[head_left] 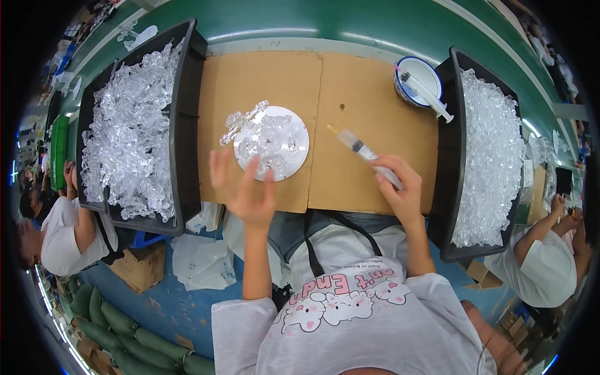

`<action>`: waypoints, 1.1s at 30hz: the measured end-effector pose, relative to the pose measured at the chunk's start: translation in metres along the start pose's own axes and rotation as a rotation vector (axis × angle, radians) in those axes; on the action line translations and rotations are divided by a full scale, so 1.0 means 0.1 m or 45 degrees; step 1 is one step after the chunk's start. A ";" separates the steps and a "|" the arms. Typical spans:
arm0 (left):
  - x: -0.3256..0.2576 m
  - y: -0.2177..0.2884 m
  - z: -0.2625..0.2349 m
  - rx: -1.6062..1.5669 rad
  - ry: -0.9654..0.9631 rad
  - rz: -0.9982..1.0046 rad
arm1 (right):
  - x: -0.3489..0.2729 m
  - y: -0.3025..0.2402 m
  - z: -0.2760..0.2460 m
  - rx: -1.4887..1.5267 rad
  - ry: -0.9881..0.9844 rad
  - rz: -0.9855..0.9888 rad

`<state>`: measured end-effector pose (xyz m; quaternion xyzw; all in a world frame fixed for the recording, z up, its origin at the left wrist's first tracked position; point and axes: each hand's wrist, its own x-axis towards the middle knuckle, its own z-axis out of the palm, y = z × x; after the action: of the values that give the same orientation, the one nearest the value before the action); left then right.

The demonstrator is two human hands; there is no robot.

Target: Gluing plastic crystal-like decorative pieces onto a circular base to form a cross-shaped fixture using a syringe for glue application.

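Observation:
In my right hand (402, 187) is a clear syringe (359, 147) with a yellowish tip, its barrel slanting up and left over the cardboard. My left hand (249, 197) holds nothing I can see; its fingers are spread at the lower left edge of a round white plate (302, 157). Several clear plastic pieces (273, 164) lie on that plate. One branched clear piece (240, 122) sticks out over its upper left rim. A second syringe (428, 97) rests across a blue-rimmed white bowl (405, 63) at the far right.
Brown cardboard (369, 187) covers the work surface. At the left stands a black bin (187, 125) heaped with clear plastic parts; another black bin (451, 156) with smaller clear pieces stands at the right. A green table (362, 25) extends behind. Other people sit at both sides.

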<state>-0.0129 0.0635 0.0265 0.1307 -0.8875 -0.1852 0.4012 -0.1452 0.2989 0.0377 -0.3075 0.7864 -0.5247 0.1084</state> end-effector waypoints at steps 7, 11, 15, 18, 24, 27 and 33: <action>0.39 -0.23 0.02 -0.790 0.042 -0.752 | 0.11 -0.09 0.12 0.027 -0.011 -0.094; 0.52 -0.20 0.00 -0.386 0.048 -0.495 | 0.13 -0.11 0.13 0.058 -0.017 -0.113; 0.66 -0.06 -0.13 -0.198 0.394 -0.001 | 0.13 -0.08 0.10 0.084 0.046 -0.045; 0.69 0.09 -0.07 0.495 0.042 0.217 | 0.13 0.00 0.09 0.097 0.053 -0.041; 0.76 0.04 -0.01 0.553 -0.216 0.204 | 0.17 0.00 0.11 0.159 0.000 -0.025; 0.78 0.06 -0.05 0.438 -0.253 0.168 | 0.21 -0.04 0.13 0.138 -0.083 -0.082; 0.79 0.02 -0.22 0.295 -0.421 0.203 | 0.25 -0.06 0.13 0.152 -0.112 -0.148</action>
<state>-0.0476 0.0308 0.0932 0.0732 -0.9641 -0.0688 0.2458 -0.1560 0.2726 0.0408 -0.3683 0.7290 -0.5621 0.1305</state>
